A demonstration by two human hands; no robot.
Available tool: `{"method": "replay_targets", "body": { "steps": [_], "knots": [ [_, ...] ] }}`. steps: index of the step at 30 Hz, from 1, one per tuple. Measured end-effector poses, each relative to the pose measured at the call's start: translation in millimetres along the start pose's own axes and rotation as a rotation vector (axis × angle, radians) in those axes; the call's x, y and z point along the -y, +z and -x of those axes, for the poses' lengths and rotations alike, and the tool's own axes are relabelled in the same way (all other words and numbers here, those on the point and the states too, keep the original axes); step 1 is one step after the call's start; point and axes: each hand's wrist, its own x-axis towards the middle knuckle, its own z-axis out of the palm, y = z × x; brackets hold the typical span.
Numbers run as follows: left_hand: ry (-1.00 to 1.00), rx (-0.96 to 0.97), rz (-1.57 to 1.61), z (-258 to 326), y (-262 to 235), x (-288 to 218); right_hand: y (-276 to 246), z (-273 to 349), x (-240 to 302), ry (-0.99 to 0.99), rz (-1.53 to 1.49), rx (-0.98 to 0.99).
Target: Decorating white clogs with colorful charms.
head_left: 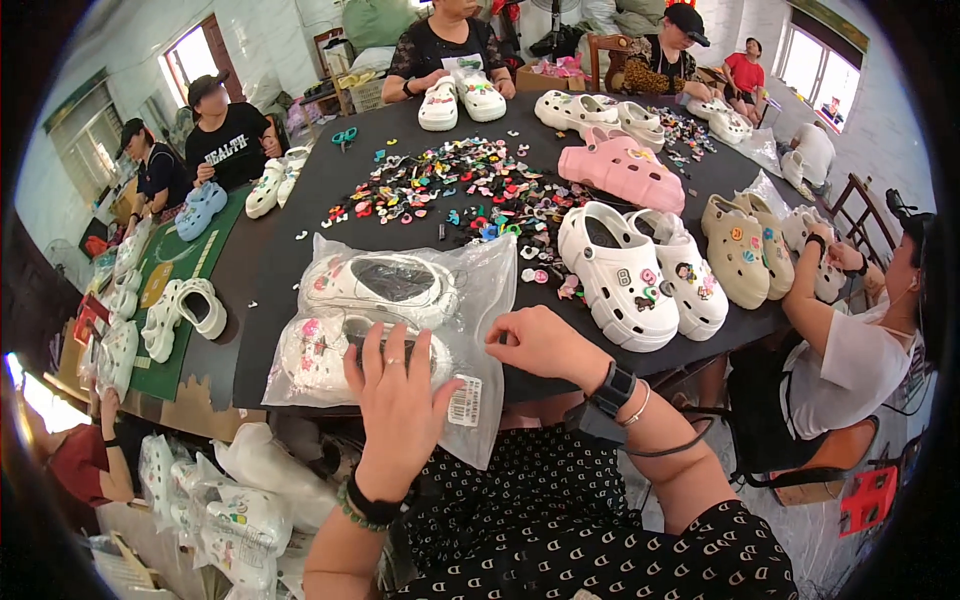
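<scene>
A pair of white clogs with charms lies inside a clear plastic bag at the table's near edge. My left hand, fingers stretched, presses flat on the bag over the nearer clog. At the bag's right edge is my right hand, its fingers curled closed; whether the film is pinched in them is hidden. A white barcode label shows on the bag beside my left thumb. Farther right stand two white clogs with charms on them.
Loose colourful charms spread across the black table. A pink clog and beige clogs stand on the right, green-handled scissors at the far left. Several co-workers sit around; bagged clogs lie below left.
</scene>
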Motion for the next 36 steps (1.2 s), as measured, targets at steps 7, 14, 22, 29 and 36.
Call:
{"method": "replay_targets", "body": {
  "steps": [7, 14, 22, 29, 36],
  "knots": [
    [0.005, -0.203, 0.138, -3, 23, 17, 9, 4, 16, 0.038, 0.131, 0.116],
    [-0.165, -0.478, 0.552, -19, 5, 34, 1, -16, 44, -0.251, -0.215, -0.065],
    [-0.210, -0.535, 0.364, 7, -2, 69, 37, -57, 16, -0.464, -0.084, -0.020],
    [-0.267, -0.495, 0.323, 27, -5, 95, 53, -100, 46, -0.529, 0.272, 0.005],
    [-0.318, -0.472, 0.240, 44, -17, 111, 59, -144, 62, -0.371, 0.285, 0.112]
  ]
}}
